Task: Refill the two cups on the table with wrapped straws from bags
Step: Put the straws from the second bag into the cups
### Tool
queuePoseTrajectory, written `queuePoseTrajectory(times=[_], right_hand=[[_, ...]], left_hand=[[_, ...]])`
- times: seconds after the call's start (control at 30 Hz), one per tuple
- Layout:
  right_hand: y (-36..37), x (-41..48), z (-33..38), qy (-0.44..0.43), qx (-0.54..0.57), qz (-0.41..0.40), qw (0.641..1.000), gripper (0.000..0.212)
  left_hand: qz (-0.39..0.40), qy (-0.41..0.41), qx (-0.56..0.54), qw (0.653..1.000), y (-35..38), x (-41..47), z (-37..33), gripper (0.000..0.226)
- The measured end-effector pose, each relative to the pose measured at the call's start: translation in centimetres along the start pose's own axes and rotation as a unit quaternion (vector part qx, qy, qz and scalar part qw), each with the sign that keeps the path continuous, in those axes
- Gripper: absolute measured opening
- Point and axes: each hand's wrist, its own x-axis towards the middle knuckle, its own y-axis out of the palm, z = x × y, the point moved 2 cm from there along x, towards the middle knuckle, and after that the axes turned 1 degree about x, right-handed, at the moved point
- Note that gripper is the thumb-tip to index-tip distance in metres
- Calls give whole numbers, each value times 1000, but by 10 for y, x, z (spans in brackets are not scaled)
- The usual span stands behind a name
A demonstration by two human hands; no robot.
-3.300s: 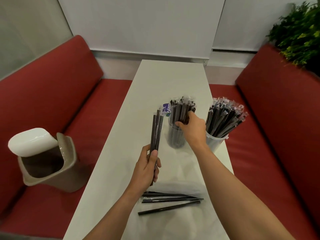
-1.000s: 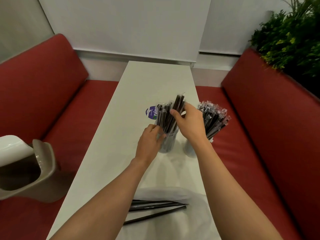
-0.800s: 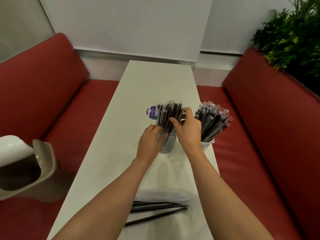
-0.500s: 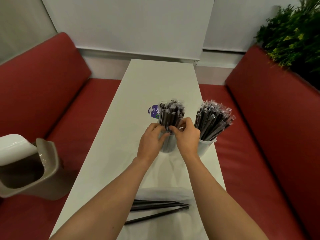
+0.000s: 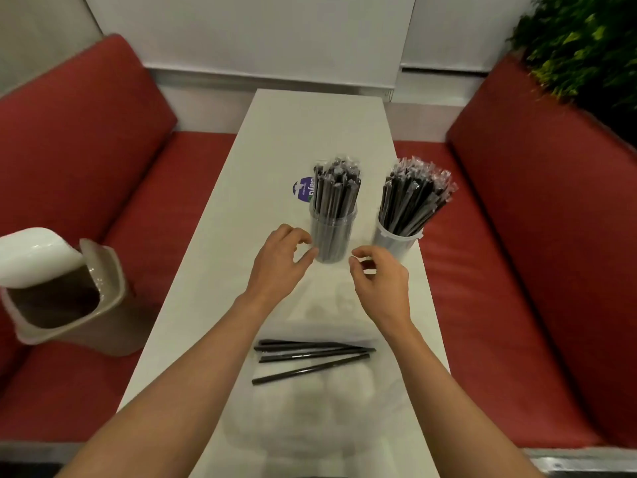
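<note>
Behind left cup [image 5: 333,236], purple label [image 5: 303,190] half hidden; bag [image 5: 310,419] outline faint.

Both hands hovering empty over the bench [image 5: 213,257]: left hand [image 5: 275,265] fingers loosely curled beside left cup [image 5: 332,236], right hand [image 5: 381,282] just short of right cup [image 5: 396,238]. Loose straws [image 5: 310,357] lying across a clear bag [image 5: 320,408] near the front edge.
</note>
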Motion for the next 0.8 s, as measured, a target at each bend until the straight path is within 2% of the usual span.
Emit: queuePoseTrajectory(times=[0.1,0.23,0.3,0.33,0.37,0.47,0.57,0.63,0.7,0.8], right_hand=[[2,-50,-17,-40,-22,72,996,8],[14,-106,-43,-79,-87,223,968,9],[19,-120,-55,-74,-122,249,958,19],[20,-124,-59,-60,-140,256,955,28],[21,-124,-62,-48,-158,259,952,39],[20,-121,-66,-29,-201,266,942,61],[27,-116,-52,-24,-212,291,933,62],[42,-114,-38,-59,-223,329,916,61],[60,-112,-28,-88,-257,375,886,68],[83,-104,-26,-81,-344,413,839,76]], left_hand=[[30,-41,8,999,-6,-54,-2,16],[84,-50,72,993,3,-138,2,32],[75,-22,145,986,9,-174,18,28],[75,-23,180,981,9,-188,28,22],[79,-38,208,974,9,-196,37,26],[151,-113,219,957,3,-202,53,86],[204,-138,212,946,-2,-188,59,122],[230,-152,206,939,-3,-178,62,133],[247,-156,199,935,-2,-172,65,138],[253,-160,182,937,-2,-170,72,138]])
